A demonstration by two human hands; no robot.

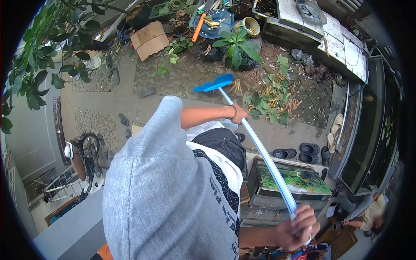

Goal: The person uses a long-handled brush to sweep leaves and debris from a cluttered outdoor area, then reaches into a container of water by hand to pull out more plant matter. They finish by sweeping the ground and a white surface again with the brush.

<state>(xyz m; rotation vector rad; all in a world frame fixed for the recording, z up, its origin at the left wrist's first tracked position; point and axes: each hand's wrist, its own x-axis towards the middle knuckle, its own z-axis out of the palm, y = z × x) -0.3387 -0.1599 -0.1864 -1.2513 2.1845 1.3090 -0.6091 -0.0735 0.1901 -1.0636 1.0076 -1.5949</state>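
A long blue broom [268,159] slants across the view, its blue head [214,83] down on the dirty paving. My left hand [239,114] is closed around the handle below the head, with a dark band on the wrist. Near the handle's upper end, my right hand [299,227] is wrapped round it, slightly blurred. Right of the broom head lies a spread of green leaves and dry stalks [273,99]. A few tan stalks [236,86] lie just beside the head. My grey sleeve and hoodie [147,182] cover much of the lower left.
A leafy plant [237,48], a cardboard piece [150,40] and a blue basin [216,25] stand at the far side. Dark clogs [308,152] sit near a fish tank [294,180]. A bicycle [89,156] is at left; another person [372,212] at lower right.
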